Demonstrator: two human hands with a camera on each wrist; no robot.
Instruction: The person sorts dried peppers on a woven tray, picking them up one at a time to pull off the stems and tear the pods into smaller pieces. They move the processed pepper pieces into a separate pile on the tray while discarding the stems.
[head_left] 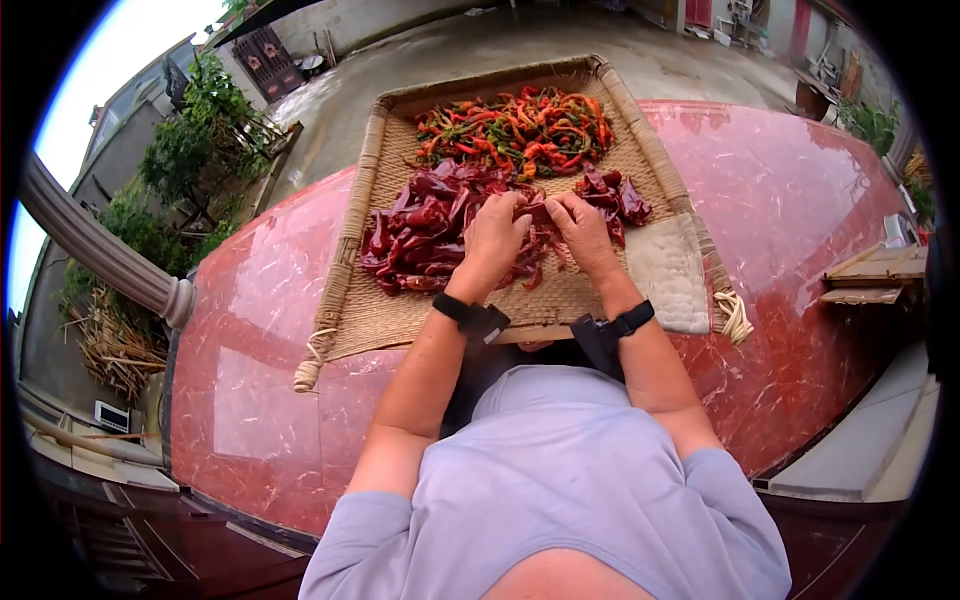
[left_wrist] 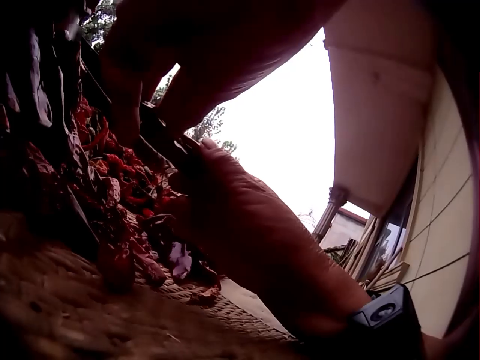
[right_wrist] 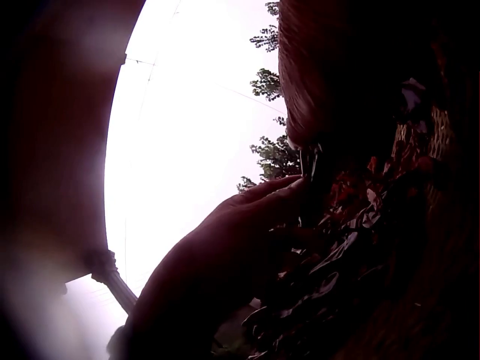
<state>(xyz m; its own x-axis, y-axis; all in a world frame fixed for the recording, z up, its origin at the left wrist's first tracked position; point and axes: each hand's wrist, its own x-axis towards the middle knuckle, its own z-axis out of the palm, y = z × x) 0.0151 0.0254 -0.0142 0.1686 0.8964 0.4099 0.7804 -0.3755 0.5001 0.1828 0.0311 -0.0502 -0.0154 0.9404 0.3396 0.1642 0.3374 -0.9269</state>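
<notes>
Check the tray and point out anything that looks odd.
The woven tray has a pale patch toward its near right corner, standing out from the tan weave, perhaps a mend. None of the dark red peppers looks spilled.

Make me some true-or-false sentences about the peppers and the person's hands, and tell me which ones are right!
1. The left hand and right hand hold a dark red chili pepper between them. True.
2. The orange, red and green chilies lie at the near end of the woven tray. False: they lie at its far end.
3. The bigger dark red pile lies left of the smaller dark red pile. True.
4. The person wears gloves. False: both hands are bare.
5. A black band is on each wrist. True.
</notes>
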